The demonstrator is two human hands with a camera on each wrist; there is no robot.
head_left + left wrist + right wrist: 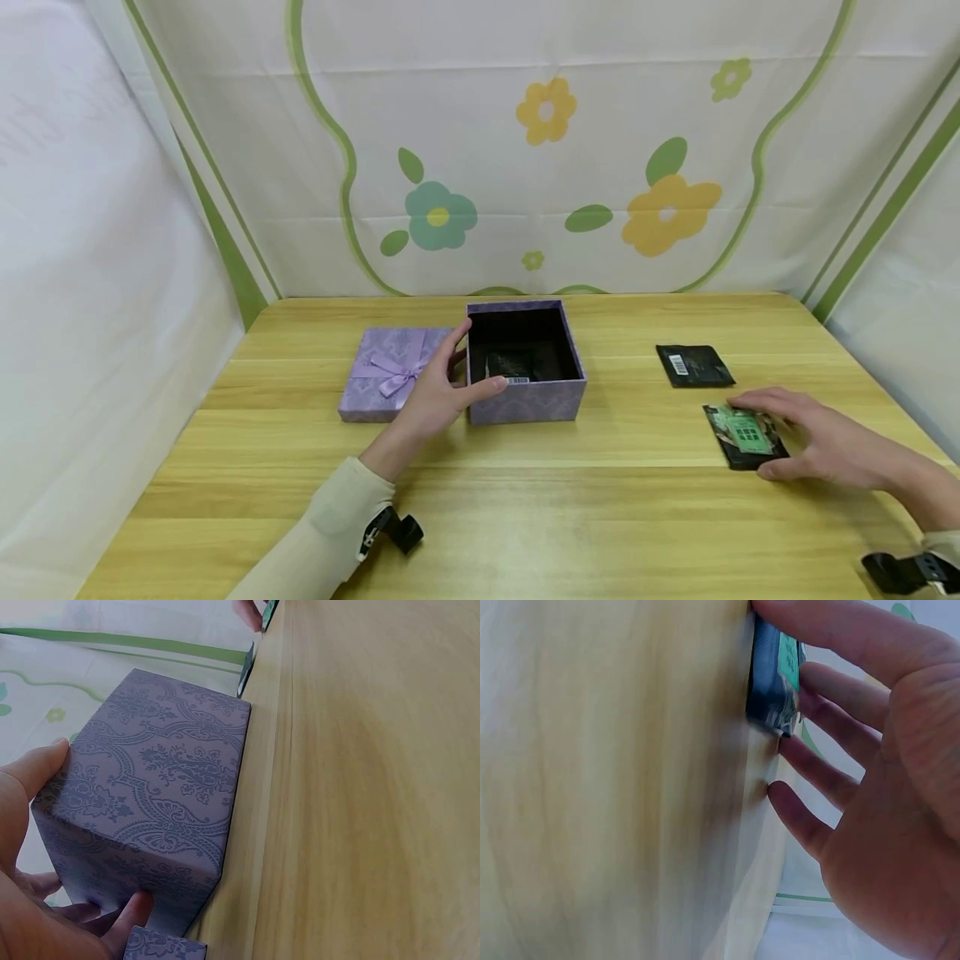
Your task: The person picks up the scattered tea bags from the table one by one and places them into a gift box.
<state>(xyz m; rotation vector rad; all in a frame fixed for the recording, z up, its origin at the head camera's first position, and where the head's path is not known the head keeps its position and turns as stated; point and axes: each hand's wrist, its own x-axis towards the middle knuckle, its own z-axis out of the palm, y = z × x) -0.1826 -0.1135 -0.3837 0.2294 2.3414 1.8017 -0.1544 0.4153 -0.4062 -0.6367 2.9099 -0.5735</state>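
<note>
The purple box (525, 403) stands without its lid, and inside it lies a black packet (512, 365). At its left front corner the left hand (433, 387) grips it, thumb on the near rim, fingers along the left side. In the left wrist view this hand (37, 870) holds the patterned box (161, 765). Thumb and fingers of the right hand (840, 437) pinch a black packet with a green label (748, 433) at opposite edges, low at the table. The right wrist view shows that hand (900, 780) at the packet (769, 679), the lower fingers spread.
The purple lid with a ribbon bow (382, 375) lies left of the box. Another black packet (695, 367) lies behind the green-labelled one. A floral curtain (480, 150) rises behind the wooden table (525, 517), with white cloth at both sides.
</note>
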